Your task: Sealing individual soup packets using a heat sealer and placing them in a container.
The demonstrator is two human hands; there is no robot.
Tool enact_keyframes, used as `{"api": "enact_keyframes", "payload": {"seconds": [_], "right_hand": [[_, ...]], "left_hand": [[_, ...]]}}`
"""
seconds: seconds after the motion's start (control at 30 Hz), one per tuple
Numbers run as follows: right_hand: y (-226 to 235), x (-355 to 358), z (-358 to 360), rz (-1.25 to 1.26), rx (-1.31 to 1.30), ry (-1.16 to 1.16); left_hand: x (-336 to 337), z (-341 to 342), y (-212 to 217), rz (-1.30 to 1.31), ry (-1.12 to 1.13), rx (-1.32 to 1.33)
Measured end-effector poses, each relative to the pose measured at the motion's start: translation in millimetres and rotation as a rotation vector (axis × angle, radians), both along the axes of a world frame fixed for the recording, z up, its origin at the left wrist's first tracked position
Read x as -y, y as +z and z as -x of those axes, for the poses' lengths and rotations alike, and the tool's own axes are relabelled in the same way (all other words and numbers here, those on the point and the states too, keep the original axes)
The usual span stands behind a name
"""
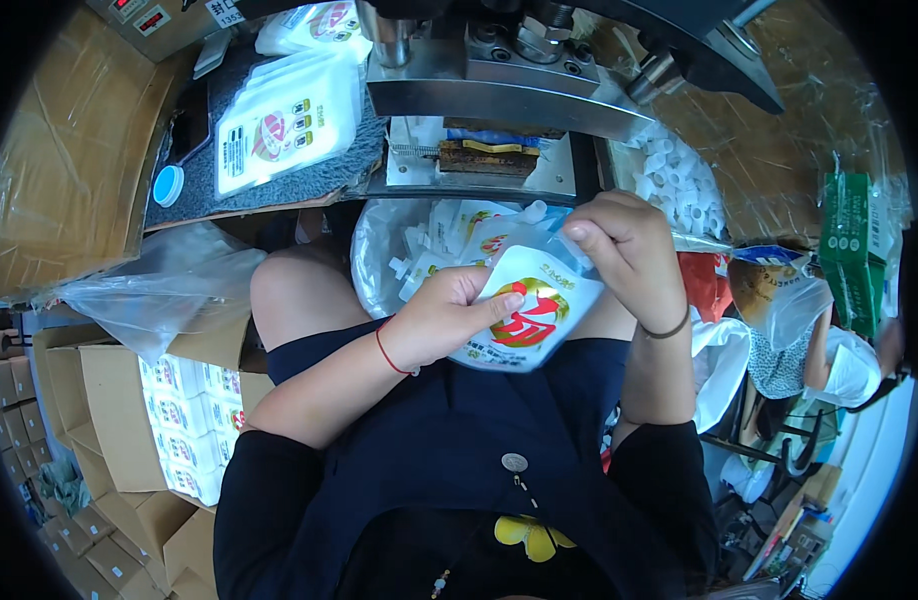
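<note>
I hold a white pouch (529, 315) with a red and green print over my lap. My left hand (441, 318) grips its left side, thumb across the front. My right hand (629, 250) pinches the pouch's top right corner, fingers curled. Just beyond the pouch, a clear plastic bag (379, 250) holds several more white pouches with spouts.
A metal press machine (499, 80) stands ahead, with a stack of white pouches (284, 125) on a grey mat to its left. White caps (674, 185) are piled to its right. An open carton (109, 400) of white packs sits at my left. Another person (839, 365) sits at right.
</note>
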State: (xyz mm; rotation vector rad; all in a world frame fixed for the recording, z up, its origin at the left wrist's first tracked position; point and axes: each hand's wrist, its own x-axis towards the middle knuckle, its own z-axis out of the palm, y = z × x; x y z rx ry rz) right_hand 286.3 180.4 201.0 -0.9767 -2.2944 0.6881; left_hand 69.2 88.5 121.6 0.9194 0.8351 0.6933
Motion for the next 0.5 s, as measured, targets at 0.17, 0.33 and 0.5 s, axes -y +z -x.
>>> {"api": "enact_keyframes", "payload": {"seconds": [0.17, 0.33, 0.5], "right_hand": [[13, -3, -2, 0.058, 0.129, 0.237], [6, -28, -31, -0.197, 0.413, -0.364], [-34, -61, -69, -0.202, 0.638, -0.391]], "left_hand": [[0, -4, 5, 0.137, -0.051, 0.217], [-3, 11, -3, 0.142, 0.062, 0.208], [-40, 29, 2, 0.134, 0.231, 0.308]]}}
